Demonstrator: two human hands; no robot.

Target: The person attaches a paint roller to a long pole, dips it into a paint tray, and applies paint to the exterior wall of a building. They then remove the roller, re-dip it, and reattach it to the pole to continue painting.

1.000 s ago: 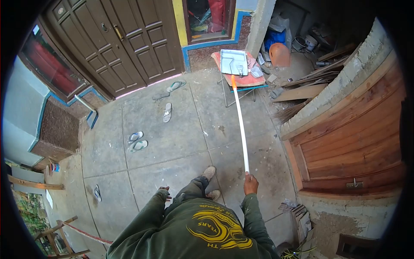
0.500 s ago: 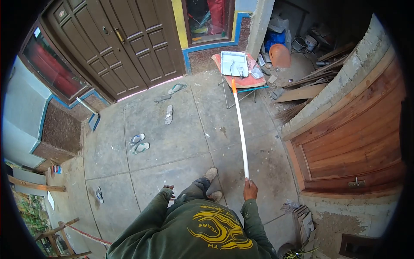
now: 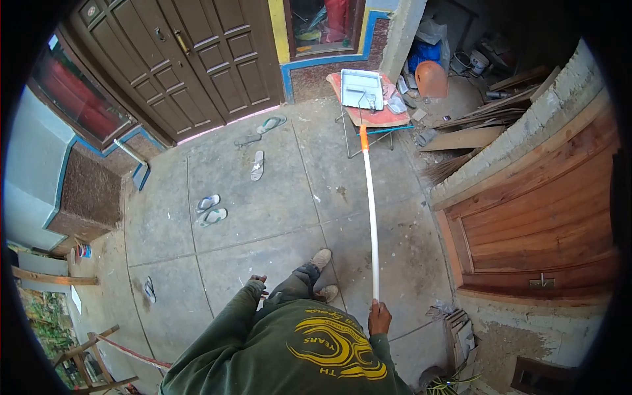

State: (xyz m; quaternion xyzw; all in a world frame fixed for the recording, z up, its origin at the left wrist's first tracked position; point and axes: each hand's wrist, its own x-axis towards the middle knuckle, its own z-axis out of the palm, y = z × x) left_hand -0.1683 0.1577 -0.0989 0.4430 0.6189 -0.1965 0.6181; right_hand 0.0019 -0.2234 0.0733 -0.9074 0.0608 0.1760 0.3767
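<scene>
My right hand (image 3: pixel 380 318) is wrapped round the lower end of a long white pole with an orange end; it looks like a paint roller (image 3: pixel 372 224) on an extension pole. From the orange end a thin metal rod runs up to a white paint tray (image 3: pixel 361 78). The roller head is hard to make out against the pale tray. The tray lies on a small red-topped folding table (image 3: pixel 368 119), next to a brush and a clear plastic container (image 3: pixel 396 105). My left hand (image 3: pixel 258 283) hangs low beside my leg, fingers loosely apart, holding nothing I can see.
Several slippers (image 3: pixel 213 216) lie on the concrete floor (image 3: pixel 250 243). A long-handled dustpan (image 3: pixel 141 175) leans by the left wall. Planks (image 3: pixel 461 139) and an orange chair (image 3: pixel 432 79) stand back right, near a wooden door (image 3: pixel 546 217). Double brown doors (image 3: pixel 191 66) are ahead.
My right hand has drawn the pole back toward my body, so its orange end sits lower, off the tabletop's edge. My left hand has barely moved.
</scene>
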